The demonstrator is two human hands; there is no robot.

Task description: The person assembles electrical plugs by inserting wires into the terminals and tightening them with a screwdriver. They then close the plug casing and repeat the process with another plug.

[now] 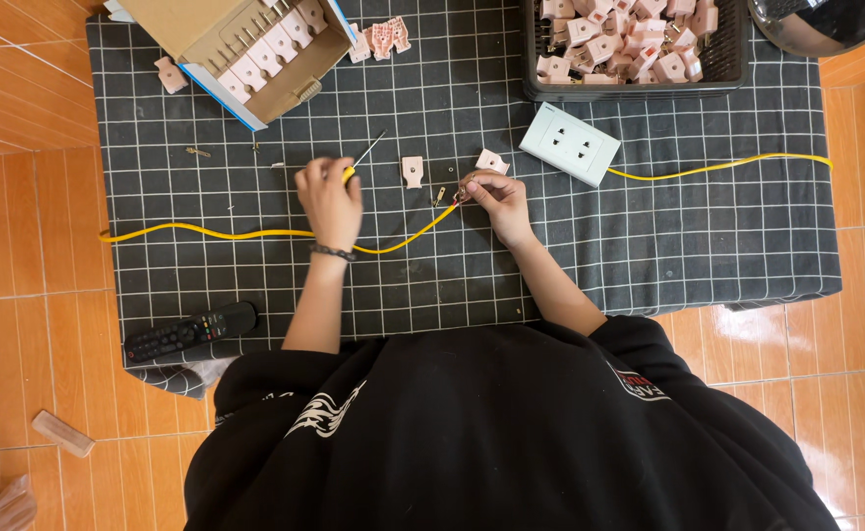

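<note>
The left hand point(329, 197) is curled shut around one yellow-handled screwdriver point(358, 162) on the checked dark mat point(727, 236). The right hand point(496, 197) pinches the stripped end of one yellow cable point(245, 234) between closed fingertips. Two loose pink plug parts point(413, 170) lie just above the hands, one white socket plate point(570, 144) to the right, one black basket point(727, 69) and one cardboard box point(206, 29) above

The person wears a loose black sweatshirt point(491, 433) with white flame-like markings on the left side, a small red and white mark on the right sleeve, and a dark beaded bracelet point(333, 253) on the left wrist.
</note>
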